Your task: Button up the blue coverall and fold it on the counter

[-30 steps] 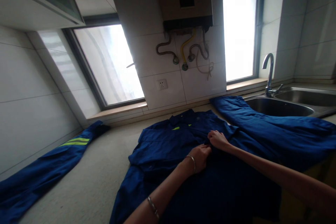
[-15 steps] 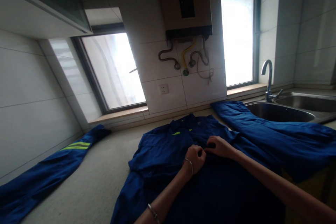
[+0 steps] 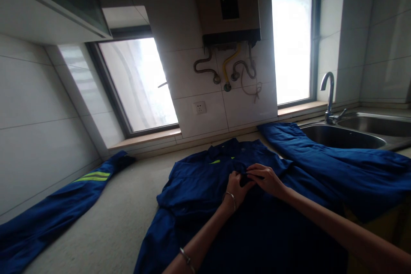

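Hands first, from the head view: my left hand [image 3: 236,184] is curled nearly closed, fingertips pinching the front edge of the blue work jacket [image 3: 199,188] just below its collar. My right hand [image 3: 265,179] touches it from the other side, fingers bent and nipping the same bit of cloth. Whether there is a button or a snap between them I cannot tell; the spot is dark and small.

The jacket lies front up on the counter [image 3: 122,218], collar toward the wall. Its sleeves are spread wide, one sleeve [image 3: 64,205] stretched far left and the other sleeve [image 3: 321,158] reaching right to the sink [image 3: 343,135].

I judge the closing of the front to be at its top end. The panels below my hands look flat and together, though the shadow hides any fastenings. The sleeves lie unfolded, so any folding is not yet begun.

Counted:
- one jacket, with two sleeves
- one band of reflective stripes [image 3: 91,176] showing on the left sleeve
- two bracelets on my left arm
- two windows
- one faucet [image 3: 328,94]
- one water heater [image 3: 226,4]
- one wall socket [image 3: 200,107]
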Demonstrator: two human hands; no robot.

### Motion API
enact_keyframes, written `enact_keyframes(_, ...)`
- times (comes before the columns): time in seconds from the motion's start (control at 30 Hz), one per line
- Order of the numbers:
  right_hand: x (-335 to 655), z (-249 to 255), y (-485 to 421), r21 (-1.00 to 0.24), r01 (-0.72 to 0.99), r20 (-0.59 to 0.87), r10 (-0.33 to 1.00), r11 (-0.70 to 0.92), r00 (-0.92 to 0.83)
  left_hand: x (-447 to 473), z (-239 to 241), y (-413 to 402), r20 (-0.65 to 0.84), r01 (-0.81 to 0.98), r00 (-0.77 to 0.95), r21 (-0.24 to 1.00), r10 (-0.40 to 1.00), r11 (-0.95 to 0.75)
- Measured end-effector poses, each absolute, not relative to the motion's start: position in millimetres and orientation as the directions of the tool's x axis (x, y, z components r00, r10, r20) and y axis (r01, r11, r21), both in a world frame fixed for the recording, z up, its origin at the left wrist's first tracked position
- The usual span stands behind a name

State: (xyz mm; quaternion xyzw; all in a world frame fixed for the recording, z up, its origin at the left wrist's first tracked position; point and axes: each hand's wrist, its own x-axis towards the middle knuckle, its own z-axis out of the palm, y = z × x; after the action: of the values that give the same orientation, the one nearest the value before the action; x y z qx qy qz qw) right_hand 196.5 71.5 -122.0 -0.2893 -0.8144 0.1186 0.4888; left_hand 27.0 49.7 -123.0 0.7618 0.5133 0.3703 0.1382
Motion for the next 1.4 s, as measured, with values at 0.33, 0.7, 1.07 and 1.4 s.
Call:
enact_keyframes(0.33, 192, -117, 59, -0.402, 0.329, 0.739, 0.515, 0.855, -0.434, 24, -121, 45, 0.373, 0.533, 0.260, 0.714, 0.891, -0.455)
enact_keyframes(0.7, 189, -115, 59, -0.545, 0.349, 0.681, 0.645, 0.763, -0.347, 32, -118, 37, 0.416, 0.729, 0.405, 0.390, 0.814, -0.562)
enact_keyframes(1.07, 189, -125, 65, -0.712, 0.288, 0.581, 0.768, 0.640, -0.269, 38, -112, 28, 0.297, 0.827, 0.528, 0.035, 0.796, -0.561)
enact_keyframes(1.4, 191, -124, 68, -0.497, 0.344, 0.719, 0.600, 0.797, -0.351, 26, -118, 48, 0.481, 0.591, 0.169, 0.649, 0.861, -0.479)
